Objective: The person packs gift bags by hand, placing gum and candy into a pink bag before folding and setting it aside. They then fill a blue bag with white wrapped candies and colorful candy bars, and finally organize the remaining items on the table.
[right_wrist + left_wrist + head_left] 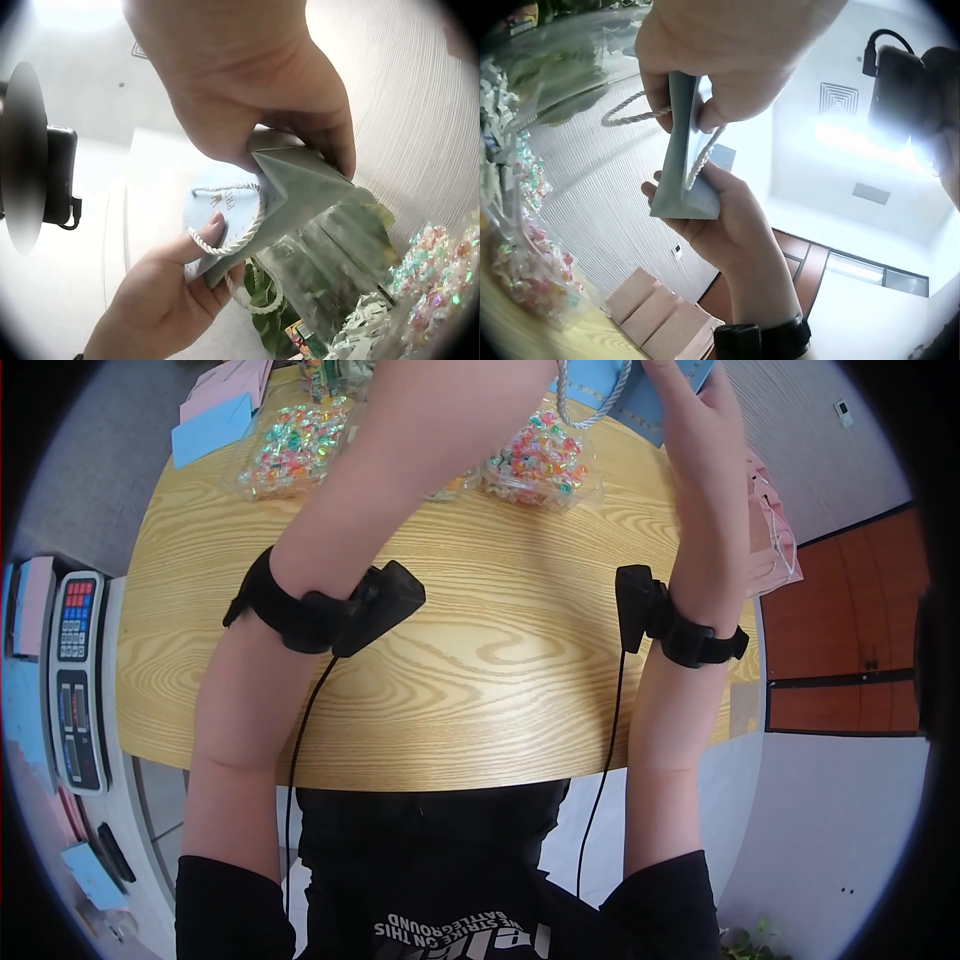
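A person in a dark printed top holds up a light blue paper bag (673, 180) between two hands near the far edge of a wood-grain worktop (470, 700). The left hand (161, 300) pinches the bag at its handle end, the thumb lying on the printed face, inside the loop of a white rope handle (257, 225), and the fingers behind. The right hand (277, 97) grips the opposite, folded end, thumb and fingers on either side of the paper. Part of a gold crown and some lettering show on the bag's face.

Below, on the worktop, clear plastic containers (594, 495) stand filled with small pieces in shiny, many-coloured wrappers (300, 445). Pink and blue paper pieces (212, 432) lie at the far left corner, and pink paper bags (770, 545) stand at the right edge. A black device (385, 608) is strapped to the left wrist and a matching unit (634, 608) to the right, each trailing a cable. To the person's left sits a scale with a keypad (78, 680); to the right is a reddish-brown cabinet (850, 610).
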The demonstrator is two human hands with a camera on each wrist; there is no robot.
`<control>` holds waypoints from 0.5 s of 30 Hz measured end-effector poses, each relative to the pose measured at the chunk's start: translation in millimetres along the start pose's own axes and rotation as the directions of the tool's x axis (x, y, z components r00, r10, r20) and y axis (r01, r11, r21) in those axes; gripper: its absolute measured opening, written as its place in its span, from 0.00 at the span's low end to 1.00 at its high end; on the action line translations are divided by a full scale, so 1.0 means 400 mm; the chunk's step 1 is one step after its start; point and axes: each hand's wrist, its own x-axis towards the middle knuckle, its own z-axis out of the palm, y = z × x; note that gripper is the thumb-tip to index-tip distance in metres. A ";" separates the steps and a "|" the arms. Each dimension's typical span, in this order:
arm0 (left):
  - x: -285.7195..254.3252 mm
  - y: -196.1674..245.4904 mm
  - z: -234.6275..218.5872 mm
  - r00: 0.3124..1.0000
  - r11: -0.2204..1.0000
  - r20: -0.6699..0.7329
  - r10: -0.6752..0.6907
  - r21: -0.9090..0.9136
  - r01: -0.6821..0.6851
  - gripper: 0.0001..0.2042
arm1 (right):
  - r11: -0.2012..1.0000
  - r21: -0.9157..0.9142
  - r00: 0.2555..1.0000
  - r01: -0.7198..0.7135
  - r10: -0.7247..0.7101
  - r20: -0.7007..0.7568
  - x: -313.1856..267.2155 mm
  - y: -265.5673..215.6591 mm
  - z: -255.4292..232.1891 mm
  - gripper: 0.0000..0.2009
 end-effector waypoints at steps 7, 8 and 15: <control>0.022 0.024 -0.032 0.994 0.995 -0.052 0.098 -0.014 -0.098 0.19 | 0.926 0.374 0.988 0.047 0.011 -0.151 -0.018 -0.085 0.066 0.28; 0.015 0.026 -0.042 0.994 0.995 -0.053 0.099 -0.015 -0.100 0.19 | 0.854 0.520 0.999 -0.019 0.031 -0.014 -0.001 -0.067 0.025 0.30; 0.020 0.033 -0.087 0.942 0.948 0.190 0.275 0.110 -0.299 0.19 | 0.893 0.446 0.995 0.053 -0.086 0.055 0.001 -0.039 -0.059 0.24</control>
